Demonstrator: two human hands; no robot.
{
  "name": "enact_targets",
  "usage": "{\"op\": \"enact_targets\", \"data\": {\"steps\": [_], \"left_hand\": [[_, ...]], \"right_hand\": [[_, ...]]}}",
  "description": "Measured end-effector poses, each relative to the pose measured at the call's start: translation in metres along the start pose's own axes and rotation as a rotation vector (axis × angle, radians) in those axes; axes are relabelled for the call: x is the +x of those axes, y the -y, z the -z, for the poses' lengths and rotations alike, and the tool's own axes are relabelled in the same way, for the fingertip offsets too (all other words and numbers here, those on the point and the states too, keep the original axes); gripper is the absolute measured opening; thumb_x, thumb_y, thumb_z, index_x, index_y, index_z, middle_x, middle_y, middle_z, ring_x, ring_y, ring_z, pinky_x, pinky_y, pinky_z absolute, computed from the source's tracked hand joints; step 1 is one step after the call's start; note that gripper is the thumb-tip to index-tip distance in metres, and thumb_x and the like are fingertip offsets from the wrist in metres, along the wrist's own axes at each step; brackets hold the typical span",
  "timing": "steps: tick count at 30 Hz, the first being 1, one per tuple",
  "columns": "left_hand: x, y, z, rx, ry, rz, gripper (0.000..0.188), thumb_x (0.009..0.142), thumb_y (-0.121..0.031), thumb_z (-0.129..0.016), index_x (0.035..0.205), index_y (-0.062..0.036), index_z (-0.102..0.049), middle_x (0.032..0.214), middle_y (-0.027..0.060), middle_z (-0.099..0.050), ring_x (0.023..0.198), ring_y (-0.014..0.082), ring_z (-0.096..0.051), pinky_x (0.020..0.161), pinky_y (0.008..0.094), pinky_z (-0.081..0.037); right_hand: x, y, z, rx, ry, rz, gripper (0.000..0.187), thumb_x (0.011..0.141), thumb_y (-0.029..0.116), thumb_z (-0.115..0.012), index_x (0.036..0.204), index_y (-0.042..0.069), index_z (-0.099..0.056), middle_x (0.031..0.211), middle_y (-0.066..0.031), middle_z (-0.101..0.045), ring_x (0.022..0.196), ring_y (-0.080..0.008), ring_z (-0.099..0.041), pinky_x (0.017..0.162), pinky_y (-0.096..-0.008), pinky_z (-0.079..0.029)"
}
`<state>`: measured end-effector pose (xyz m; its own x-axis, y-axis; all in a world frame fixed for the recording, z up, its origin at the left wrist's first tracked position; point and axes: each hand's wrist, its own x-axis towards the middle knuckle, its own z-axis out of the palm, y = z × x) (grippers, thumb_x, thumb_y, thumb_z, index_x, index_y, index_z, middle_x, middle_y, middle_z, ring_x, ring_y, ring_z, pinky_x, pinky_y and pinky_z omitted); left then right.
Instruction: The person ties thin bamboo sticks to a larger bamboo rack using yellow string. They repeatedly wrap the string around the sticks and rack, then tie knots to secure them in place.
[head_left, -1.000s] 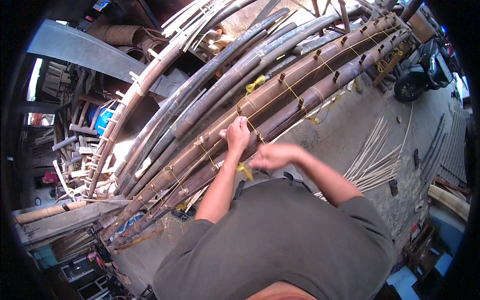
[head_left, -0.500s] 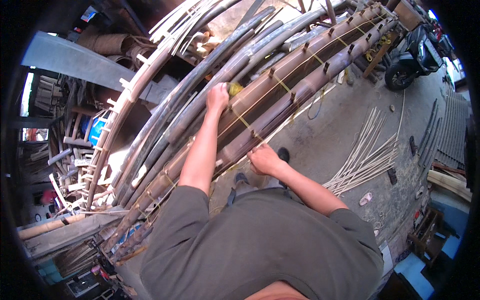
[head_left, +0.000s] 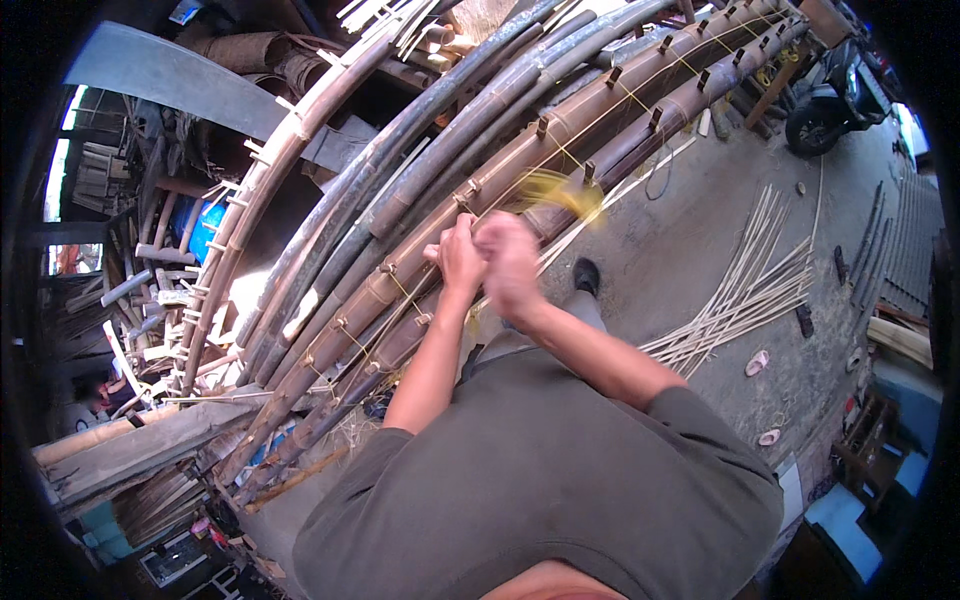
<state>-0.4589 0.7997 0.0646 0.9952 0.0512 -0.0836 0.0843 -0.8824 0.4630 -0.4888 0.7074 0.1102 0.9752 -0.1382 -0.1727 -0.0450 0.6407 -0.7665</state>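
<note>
Two long bamboo poles run side by side in front of me, with short pegs standing along them and yellow cord lashed between. My left hand is closed at the pegs of the nearer stretch, its fingers curled round something too small to make out. Right beside it is my right hand, smeared by motion, so its fingers cannot be read. A blurred bundle of yellow cord hangs in the air over the poles, just beyond the right hand. Whether a strand joins it to that hand is unclear.
More dark bamboo poles lie beyond, beside a curved pole with pale pegs. On the floor at right are thin bamboo strips and pink slippers. A motorbike stands at far right. My shoe shows below the poles.
My left hand has come nearer from the far pole, and my right hand has moved up beside it. The yellow bundle, earlier at the left hand, has swung right across the poles.
</note>
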Motion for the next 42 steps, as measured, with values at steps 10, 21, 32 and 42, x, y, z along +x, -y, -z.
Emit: {"op": "enact_targets", "data": {"steps": [10, 21, 32, 42], "left_hand": [[0.010, 0.001, -0.004, -0.114, -0.096, 0.082, 0.029, 0.097, -0.032, -0.045, 0.104, -0.0147, -0.068, 0.090, 0.0182, -0.069, 0.089, 0.0383, -0.064, 0.080, 0.0479, -0.031], [0.010, -0.006, 0.008, -0.596, -0.234, -0.048, 0.026, 0.099, -0.021, -0.048, 0.097, -0.0052, -0.068, 0.077, 0.0078, -0.068, 0.075, 0.0162, -0.064, 0.077, 0.0342, -0.045], [0.150, 0.047, -0.005, -0.016, -0.283, -0.004, 0.031, 0.095, -0.025, -0.045, 0.094, -0.0018, -0.065, 0.093, 0.0230, -0.067, 0.088, 0.0430, -0.063, 0.080, 0.0503, -0.048], [-0.060, 0.135, 0.142, 0.108, -0.106, 0.017, 0.032, 0.090, -0.030, -0.059, 0.100, -0.0007, -0.052, 0.094, 0.0223, -0.059, 0.089, 0.0394, -0.058, 0.080, 0.0472, -0.046]], "right_hand": [[0.156, 0.005, -0.034, -1.531, 0.978, 0.088, 0.051, 0.094, 0.049, -0.049, 0.087, 0.004, -0.070, 0.078, -0.0095, -0.064, 0.070, -0.0196, -0.058, 0.063, -0.0351, -0.045], [0.011, 0.026, 0.087, -0.651, 1.012, -0.293, 0.043, 0.098, 0.035, -0.051, 0.072, 0.001, -0.058, 0.059, -0.0035, -0.053, 0.052, -0.0142, -0.048, 0.051, -0.0327, -0.039], [-0.004, 0.056, 0.147, -0.127, 0.397, -0.373, 0.040, 0.101, 0.036, -0.046, 0.076, 0.005, -0.054, 0.060, 0.0008, -0.045, 0.052, -0.0075, -0.036, 0.053, -0.0237, -0.034], [-0.046, -0.001, 0.174, 0.631, -0.260, -0.176, 0.028, 0.100, 0.026, -0.042, 0.077, 0.012, -0.049, 0.074, -0.0012, -0.053, 0.073, -0.0167, -0.054, 0.085, -0.0384, -0.048]]}}
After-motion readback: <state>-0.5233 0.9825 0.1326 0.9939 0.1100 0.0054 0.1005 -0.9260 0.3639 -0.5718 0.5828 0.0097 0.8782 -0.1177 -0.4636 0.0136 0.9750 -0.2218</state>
